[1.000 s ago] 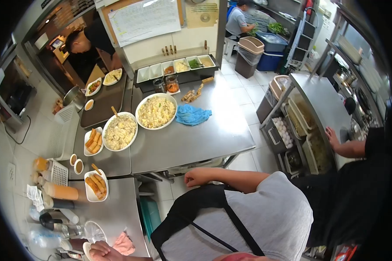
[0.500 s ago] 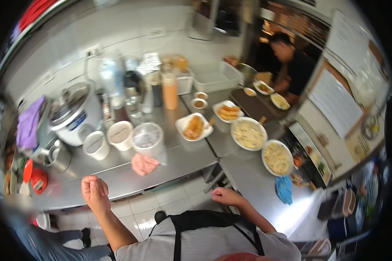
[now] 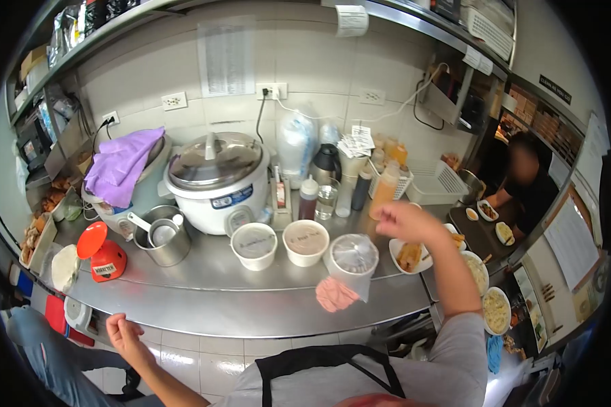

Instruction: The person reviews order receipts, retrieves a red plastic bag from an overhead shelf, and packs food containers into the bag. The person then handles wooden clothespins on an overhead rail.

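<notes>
My right hand (image 3: 404, 222) is raised over the steel counter, above the plate of fried rolls (image 3: 409, 256) and just in front of an orange sauce bottle (image 3: 385, 183). Its fingers curl downward, and whether they hold anything is hidden. My left hand (image 3: 124, 334) hangs in front of the counter's edge, fingers loosely bent and apart, with nothing in it. Between the hands stand two lidded paper tubs (image 3: 254, 245) (image 3: 306, 242) and a plastic-wrapped tub (image 3: 353, 256). A pink cloth (image 3: 337, 294) lies at the wrapped tub's base.
Rice cookers (image 3: 217, 183), a steel pot (image 3: 163, 236) and a red scale (image 3: 102, 252) line the counter's left part. Bowls of food (image 3: 497, 311) stand at the right. A person in black (image 3: 533, 180) is behind the pass; another person's jeans (image 3: 41, 346) show lower left.
The view has swung left. My right hand has risen from in front of the counter to above it. My left hand remains in front of the counter, its fingers looser.
</notes>
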Available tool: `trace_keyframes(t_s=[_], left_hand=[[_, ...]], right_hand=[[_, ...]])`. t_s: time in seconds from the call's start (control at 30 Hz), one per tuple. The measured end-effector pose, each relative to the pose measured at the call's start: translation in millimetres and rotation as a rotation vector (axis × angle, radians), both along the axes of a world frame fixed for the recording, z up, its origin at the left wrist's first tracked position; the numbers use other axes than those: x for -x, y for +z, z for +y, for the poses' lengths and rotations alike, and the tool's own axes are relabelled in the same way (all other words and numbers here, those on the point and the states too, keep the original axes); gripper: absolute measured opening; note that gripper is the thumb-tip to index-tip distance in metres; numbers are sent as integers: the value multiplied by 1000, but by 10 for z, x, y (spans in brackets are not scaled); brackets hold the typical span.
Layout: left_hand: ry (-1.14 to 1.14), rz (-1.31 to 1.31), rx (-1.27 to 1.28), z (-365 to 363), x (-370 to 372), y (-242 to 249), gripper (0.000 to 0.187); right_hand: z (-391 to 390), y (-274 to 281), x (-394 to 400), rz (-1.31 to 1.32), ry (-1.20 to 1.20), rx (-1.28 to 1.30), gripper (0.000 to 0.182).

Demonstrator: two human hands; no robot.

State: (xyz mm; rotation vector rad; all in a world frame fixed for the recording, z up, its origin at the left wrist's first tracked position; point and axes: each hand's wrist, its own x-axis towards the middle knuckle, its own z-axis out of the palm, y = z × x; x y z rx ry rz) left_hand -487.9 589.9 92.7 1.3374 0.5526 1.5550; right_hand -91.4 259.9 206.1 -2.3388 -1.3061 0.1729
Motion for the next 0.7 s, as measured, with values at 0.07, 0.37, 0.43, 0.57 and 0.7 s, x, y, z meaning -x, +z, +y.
trace_keyframes(t_s=[0.07,0.37,0.43,0.57,0.7], left_hand=[[54,61,-41,206,159,50,10],[-56,425,71,722,68,-177,13],[-116,384,69,791,-120,-11,12],[-416,440,242,983,-677,-249,9],[-478,719,175,1085,-1323,-1247,14]], right_hand=[[343,363,-202,-141,5,-21,28],[1329,1932,-492,-487,-144,-73,24],[1512,2314,-571,-579,-113,-135,23],[1977,3031,-759,-756,-100,-321,22],[2416,3553,-712,-1336,-484,-172,23]])
